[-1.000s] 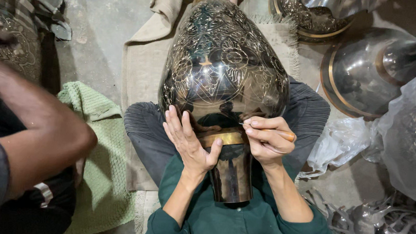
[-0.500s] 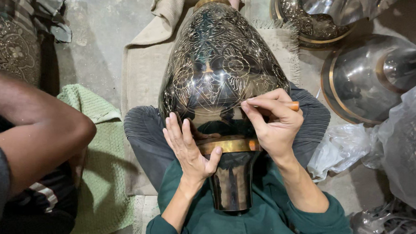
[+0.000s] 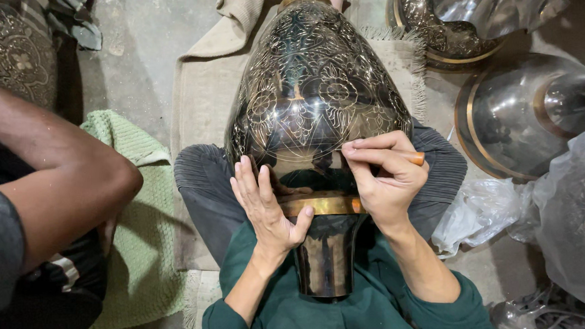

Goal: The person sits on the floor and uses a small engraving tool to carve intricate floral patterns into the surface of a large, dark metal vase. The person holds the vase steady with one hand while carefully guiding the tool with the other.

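A large dark metal vase (image 3: 318,93) with engraved floral patterns lies across my lap, its neck with a brass band (image 3: 327,204) pointing toward me. My left hand (image 3: 264,206) rests flat against the vase's shoulder beside the neck, fingers spread. My right hand (image 3: 384,178) is closed around a thin engraving tool with an orange handle (image 3: 416,158), its tip touching the vase's polished lower body.
Another person's bare arm (image 3: 55,174) reaches in from the left above a green towel (image 3: 139,204). A beige cloth (image 3: 204,88) lies under the vase. Other engraved and polished metal vessels (image 3: 518,122) and plastic wrapping (image 3: 567,209) crowd the right side.
My right hand rose from the neck band up to the vase's body with the tool. The left hand stayed on the shoulder. The other person's arm shifted slightly.
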